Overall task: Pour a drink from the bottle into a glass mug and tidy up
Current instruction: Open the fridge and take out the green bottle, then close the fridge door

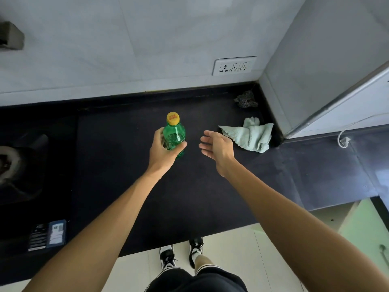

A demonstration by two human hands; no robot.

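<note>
A green plastic bottle [175,133] with a yellow cap stands upright on the black countertop [130,186]. My left hand [163,151] is wrapped around its lower body, thumb on the right side. The cap is on. My right hand [216,149] hovers open a short way to the right of the bottle, fingers spread, holding nothing. No glass mug is in view.
A crumpled pale green cloth [251,135] lies right of my right hand, near the wall corner. A dark scrubber [246,99] sits behind it. A gas stove [19,165] fills the left. A wall socket [234,65] and a white cord [343,140] are at the right.
</note>
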